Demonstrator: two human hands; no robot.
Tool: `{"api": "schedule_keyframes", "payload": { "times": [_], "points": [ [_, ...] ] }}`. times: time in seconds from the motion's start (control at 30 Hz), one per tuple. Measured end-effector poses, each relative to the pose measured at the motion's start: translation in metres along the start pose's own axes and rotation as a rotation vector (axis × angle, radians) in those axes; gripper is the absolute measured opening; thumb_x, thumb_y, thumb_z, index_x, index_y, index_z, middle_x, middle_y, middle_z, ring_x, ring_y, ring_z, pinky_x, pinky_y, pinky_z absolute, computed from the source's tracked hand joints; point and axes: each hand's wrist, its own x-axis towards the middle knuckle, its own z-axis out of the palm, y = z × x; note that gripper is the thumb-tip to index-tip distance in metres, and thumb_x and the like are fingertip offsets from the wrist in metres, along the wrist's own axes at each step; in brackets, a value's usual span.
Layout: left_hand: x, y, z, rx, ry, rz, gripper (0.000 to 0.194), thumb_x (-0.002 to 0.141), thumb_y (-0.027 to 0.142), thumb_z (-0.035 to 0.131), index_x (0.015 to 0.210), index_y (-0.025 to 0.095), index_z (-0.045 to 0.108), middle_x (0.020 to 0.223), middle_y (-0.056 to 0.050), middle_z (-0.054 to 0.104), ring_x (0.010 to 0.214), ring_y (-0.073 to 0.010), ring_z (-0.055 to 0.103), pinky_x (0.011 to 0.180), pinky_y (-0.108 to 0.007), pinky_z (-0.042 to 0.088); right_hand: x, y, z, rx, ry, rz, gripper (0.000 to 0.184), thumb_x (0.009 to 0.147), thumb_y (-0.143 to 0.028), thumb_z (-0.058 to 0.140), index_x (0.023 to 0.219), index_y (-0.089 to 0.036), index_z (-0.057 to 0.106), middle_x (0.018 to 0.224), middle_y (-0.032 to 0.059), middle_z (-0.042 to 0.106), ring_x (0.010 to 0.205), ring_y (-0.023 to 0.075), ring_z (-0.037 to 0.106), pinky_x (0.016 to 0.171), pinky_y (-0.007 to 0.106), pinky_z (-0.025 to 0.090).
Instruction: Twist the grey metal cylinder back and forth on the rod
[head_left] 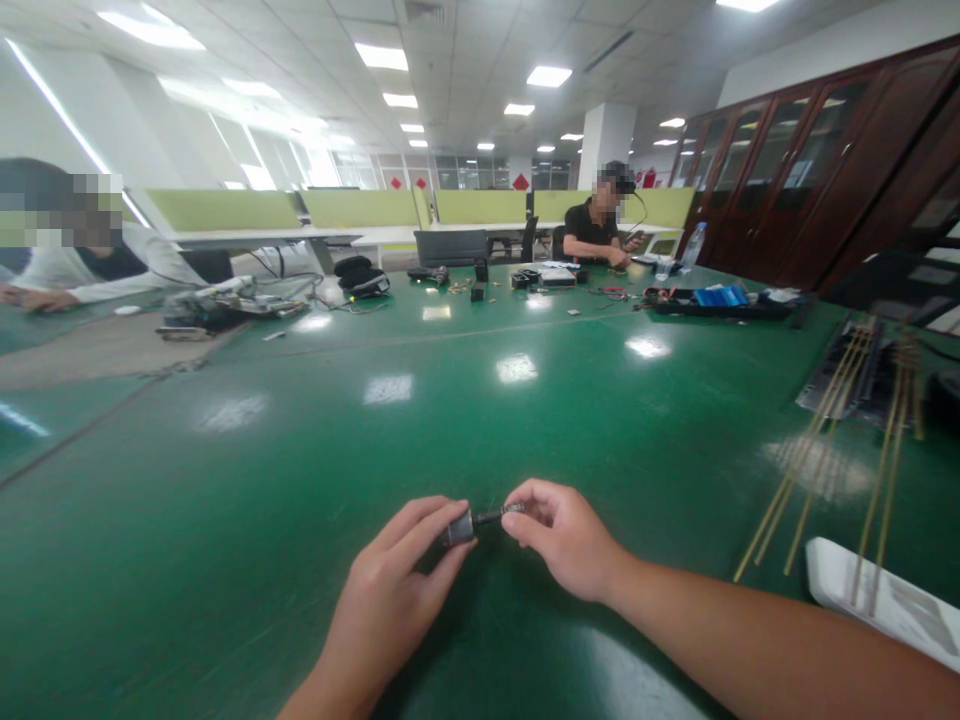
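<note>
My left hand [409, 565] is closed around a small dark block-shaped part [460, 527], gripped between thumb and fingers. A thin dark shaft [487, 517] runs from that part toward the right. At its far end, my right hand [559, 530] pinches a small metallic piece [513, 508] between thumb and forefinger; it is too small to name. Both hands are just above the green tabletop [420, 440], close together near the front middle. My fingers hide much of both pieces.
Thin brass-coloured rods [814, 450] and a white device [877, 600] lie at the right. Toward the back are a black tray with blue pieces [720, 297], a plastic bottle [694, 247] and a black headset-like item [361, 277]. One person [596, 225] sits across, another [82, 250] at left.
</note>
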Motion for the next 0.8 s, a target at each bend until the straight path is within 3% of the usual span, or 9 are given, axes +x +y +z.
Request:
{"api": "schedule_keyframes", "payload": {
  "times": [0.8],
  "points": [
    [0.0022, -0.0002, -0.0017, 0.009, 0.048, 0.001, 0.024, 0.094, 0.025, 0.062, 0.118, 0.024, 0.063, 0.113, -0.001, 0.062, 0.1, -0.0124, 0.063, 0.091, -0.02, 0.05, 0.0034, 0.0044, -0.0027, 0.021, 0.013, -0.022, 0.021, 0.086, -0.036, 0.061, 0.078, -0.017, 0.059, 0.061, -0.0023, 0.056, 0.059, 0.0128, 0.05, 0.061, 0.026, 0.038]
  ]
}}
